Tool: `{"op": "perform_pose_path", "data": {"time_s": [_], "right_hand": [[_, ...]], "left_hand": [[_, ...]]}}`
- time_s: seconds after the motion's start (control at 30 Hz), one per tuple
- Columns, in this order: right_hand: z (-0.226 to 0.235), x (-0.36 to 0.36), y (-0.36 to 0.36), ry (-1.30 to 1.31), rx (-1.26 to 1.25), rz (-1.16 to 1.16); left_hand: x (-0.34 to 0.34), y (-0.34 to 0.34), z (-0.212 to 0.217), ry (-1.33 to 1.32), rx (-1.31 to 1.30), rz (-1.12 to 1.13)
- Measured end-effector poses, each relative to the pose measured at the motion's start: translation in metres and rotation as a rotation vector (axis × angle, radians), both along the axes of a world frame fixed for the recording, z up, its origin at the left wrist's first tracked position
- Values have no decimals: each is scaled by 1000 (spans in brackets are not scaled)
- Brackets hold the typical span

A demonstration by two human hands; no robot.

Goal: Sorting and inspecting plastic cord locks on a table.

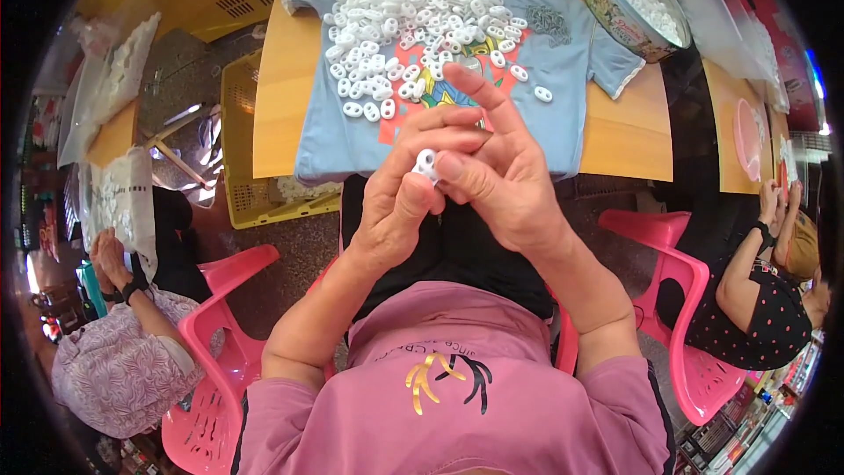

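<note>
Above my lap, near the table's front edge, a small white plastic two-hole piece (425,161) is pinched between the thumb and fingers of my left hand (394,198). My right hand (519,189) meets it from the other side, its thumb tip pressed against the piece and its index finger stretched up and away. Its other fingers are partly hidden behind the thumb. Beyond my hands lies a large heap of similar white two-hole pieces (396,22) on a blue T-shirt (334,145) spread over the table. Right of the heap sits a small pile of thin grey metal bits (549,25).
A round tin (611,13) of white pieces stands at the table's (642,136) back right corner. A yellow crate (242,141) is by the left table edge. Pink chairs (220,325) flank me, with a person (132,343) seated left and another (747,299) right.
</note>
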State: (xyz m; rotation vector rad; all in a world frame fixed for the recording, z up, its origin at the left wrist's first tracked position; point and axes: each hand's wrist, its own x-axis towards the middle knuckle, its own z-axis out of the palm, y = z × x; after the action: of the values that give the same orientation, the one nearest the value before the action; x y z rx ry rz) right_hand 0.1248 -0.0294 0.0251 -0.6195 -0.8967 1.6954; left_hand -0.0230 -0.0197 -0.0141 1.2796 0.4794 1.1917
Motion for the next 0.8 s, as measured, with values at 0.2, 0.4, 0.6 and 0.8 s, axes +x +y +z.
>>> {"op": "perform_pose_path", "data": {"time_s": [0.2, 0.4, 0.6, 0.8], "right_hand": [[-7, -19, -3, 79, 28, -33], [0, -29, 1, 2, -25, 16], [-2, 0, 19, -448, 177, -86], [-14, 82, 56, -988, 283, -391]], "left_hand": [[-4, 0, -2, -144, 24, 23], [-26, 3, -8, -163, -76, -39], [-82, 0, 10, -27, -68, 230], [-166, 8, -9, 219, -139, 612]]}}
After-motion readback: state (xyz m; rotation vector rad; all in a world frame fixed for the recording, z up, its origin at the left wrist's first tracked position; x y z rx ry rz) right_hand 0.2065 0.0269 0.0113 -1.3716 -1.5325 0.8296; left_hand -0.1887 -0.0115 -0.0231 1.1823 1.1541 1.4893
